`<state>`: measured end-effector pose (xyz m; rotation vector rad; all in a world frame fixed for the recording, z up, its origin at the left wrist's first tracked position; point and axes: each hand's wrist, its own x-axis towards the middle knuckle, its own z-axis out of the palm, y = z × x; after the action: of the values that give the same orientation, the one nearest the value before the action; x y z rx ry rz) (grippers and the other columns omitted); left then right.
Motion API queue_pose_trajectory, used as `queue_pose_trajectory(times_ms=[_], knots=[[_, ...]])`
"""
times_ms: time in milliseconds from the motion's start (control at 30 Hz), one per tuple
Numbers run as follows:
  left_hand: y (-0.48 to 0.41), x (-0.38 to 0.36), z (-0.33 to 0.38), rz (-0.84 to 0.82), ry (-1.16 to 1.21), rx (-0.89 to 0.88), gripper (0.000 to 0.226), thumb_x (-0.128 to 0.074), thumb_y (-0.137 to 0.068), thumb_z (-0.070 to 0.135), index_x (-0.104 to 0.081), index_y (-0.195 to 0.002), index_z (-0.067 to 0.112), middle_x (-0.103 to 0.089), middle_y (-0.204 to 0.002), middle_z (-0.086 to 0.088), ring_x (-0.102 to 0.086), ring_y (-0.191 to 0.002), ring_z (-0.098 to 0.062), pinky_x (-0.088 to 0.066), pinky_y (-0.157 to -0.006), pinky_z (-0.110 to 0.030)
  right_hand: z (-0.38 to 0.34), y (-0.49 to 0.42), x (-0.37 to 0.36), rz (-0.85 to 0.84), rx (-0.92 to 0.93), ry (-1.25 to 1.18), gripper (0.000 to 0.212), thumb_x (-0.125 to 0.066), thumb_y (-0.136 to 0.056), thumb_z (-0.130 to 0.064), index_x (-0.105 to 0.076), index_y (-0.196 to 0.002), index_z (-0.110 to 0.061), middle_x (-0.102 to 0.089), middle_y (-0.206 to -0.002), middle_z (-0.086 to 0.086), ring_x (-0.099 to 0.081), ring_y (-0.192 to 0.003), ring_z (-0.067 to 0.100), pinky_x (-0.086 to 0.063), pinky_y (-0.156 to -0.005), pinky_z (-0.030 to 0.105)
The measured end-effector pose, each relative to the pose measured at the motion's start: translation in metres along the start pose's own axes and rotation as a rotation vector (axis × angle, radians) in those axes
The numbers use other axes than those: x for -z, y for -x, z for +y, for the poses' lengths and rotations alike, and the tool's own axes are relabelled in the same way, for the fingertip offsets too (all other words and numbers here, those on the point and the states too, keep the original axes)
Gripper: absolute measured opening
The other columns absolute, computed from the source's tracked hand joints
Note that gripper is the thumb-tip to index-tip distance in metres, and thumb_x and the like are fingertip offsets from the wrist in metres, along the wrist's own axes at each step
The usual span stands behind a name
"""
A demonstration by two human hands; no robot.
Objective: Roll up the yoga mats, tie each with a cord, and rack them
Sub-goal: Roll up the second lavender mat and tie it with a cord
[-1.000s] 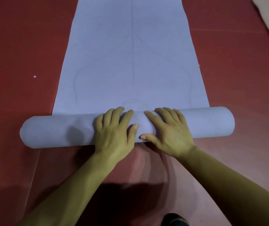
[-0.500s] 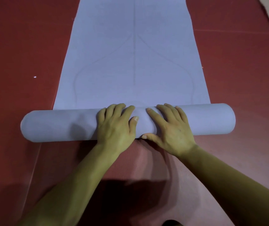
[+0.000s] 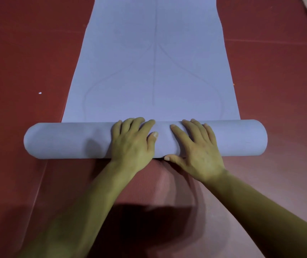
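The left hand [image 3: 132,142] and right hand [image 3: 195,148] press flat, fingers spread, on the middle of the roll [image 3: 65,140], seemingly to keep it tight and straight, while the unrolled mat [image 3: 154,62] lies just beyond them.

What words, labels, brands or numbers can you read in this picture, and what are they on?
None can be read.
The blue yoga mat bears only faint lines, one straight down its middle and curves either side, no lettering.
The red floor shows a small white speck, no writing.
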<state>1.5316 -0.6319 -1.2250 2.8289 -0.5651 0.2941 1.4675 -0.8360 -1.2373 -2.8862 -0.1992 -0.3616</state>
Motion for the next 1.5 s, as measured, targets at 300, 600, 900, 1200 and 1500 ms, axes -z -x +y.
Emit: queue_pose_trajectory(times_ms=[300,600,900,1200,1500], knots=[[-0.001,-0.001,0.001,-0.027,-0.007,-0.055,0.048,-0.048,-0.092,0.046,-0.065,-0.128,0.02,-0.058,-0.132,-0.008,-0.052,-0.119,-0.034,-0.037,-0.106,-0.051,0.011,-0.024,-0.002,-0.014,0.019,0.02,0.082,-0.046,-0.089,-0.077,-0.056,-0.144,-0.017,-0.057,-0.14,0.014,-0.049,-0.133,0.038,-0.03,-0.114,0.052],[-0.056,0.005,-0.005,-0.197,-0.046,-0.077,0.047,-0.04,-0.096,0.047,-0.066,-0.125,0.021,-0.064,-0.12,-0.003,-0.059,-0.108,-0.029,-0.04,-0.095,-0.044,0.027,-0.034,0.0,-0.028,-0.006,-0.015,0.076,-0.051,-0.09,-0.072,-0.056,-0.144,-0.02,-0.053,-0.144,0.015,-0.044,-0.138,0.039,-0.026,-0.117,0.054],[-0.072,0.007,-0.022,-0.23,-0.084,-0.253,0.047,-0.044,-0.096,0.05,-0.061,-0.129,0.022,-0.06,-0.122,-0.006,-0.057,-0.105,-0.033,-0.048,-0.086,-0.049,0.038,-0.061,-0.001,-0.023,0.039,0.006,0.075,-0.056,-0.091,-0.069,-0.059,-0.142,-0.015,-0.058,-0.139,0.017,-0.053,-0.129,0.041,-0.036,-0.11,0.055],[-0.125,-0.003,-0.03,-0.465,-0.008,-0.159,0.058,-0.022,-0.093,0.057,-0.06,-0.13,0.032,-0.061,-0.119,0.004,-0.058,-0.102,-0.027,-0.046,-0.089,-0.044,0.048,-0.097,0.002,-0.041,0.138,-0.1,0.072,-0.054,-0.087,-0.075,-0.064,-0.133,-0.02,-0.06,-0.126,0.011,-0.055,-0.116,0.032,-0.041,-0.102,0.048],[-0.09,-0.006,-0.018,-0.125,-0.024,-0.128,0.048,-0.043,-0.097,0.048,-0.058,-0.135,0.022,-0.059,-0.13,-0.013,-0.055,-0.115,-0.035,-0.043,-0.097,-0.049,0.058,-0.11,-0.004,-0.034,0.184,-0.052,0.073,-0.055,-0.088,-0.074,-0.065,-0.135,-0.019,-0.062,-0.126,0.012,-0.059,-0.112,0.033,-0.042,-0.099,0.045]])
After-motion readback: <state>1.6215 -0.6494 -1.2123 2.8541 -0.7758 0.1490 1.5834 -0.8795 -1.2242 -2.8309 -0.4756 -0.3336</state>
